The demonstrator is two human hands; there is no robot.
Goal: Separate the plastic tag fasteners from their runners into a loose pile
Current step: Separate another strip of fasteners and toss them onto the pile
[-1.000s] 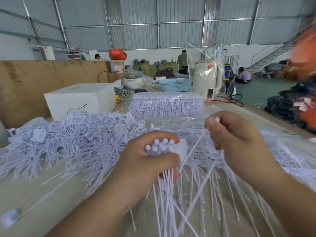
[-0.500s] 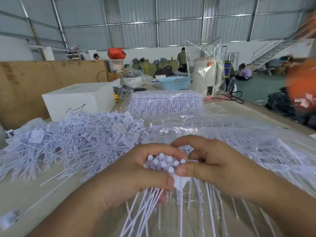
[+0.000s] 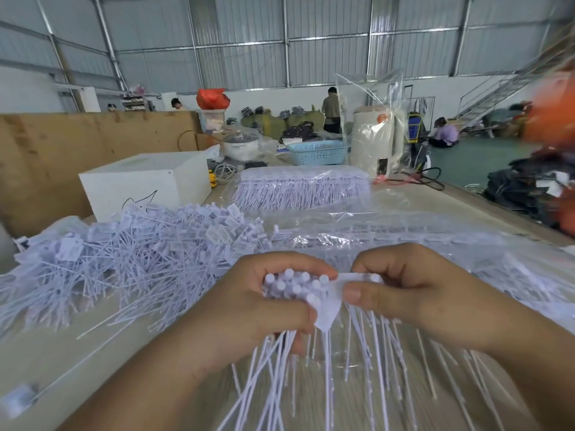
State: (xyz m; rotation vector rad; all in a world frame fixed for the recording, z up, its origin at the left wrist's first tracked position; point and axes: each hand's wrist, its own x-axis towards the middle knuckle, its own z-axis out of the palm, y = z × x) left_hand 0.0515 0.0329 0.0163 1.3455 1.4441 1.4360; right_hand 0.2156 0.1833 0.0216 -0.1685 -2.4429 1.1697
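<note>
Just above the counter (image 3: 466, 200), the left hand (image 3: 249, 306) grips a bundle of fasteners (image 3: 292, 284) by their heads while the right hand (image 3: 404, 290) pinches one more tag beside it; detaching is under way, and next comes a clean pull free, then dropping onto the loose pile (image 3: 130, 256) at left

White tag fasteners (image 3: 294, 286) bunched upright; loose pile (image 3: 130, 256) leftward.

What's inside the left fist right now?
The left hand grips a bundle of fasteners: round ends stick out on top, thin tails hang below. The fingers cover the middle, so the count is hidden.
</note>
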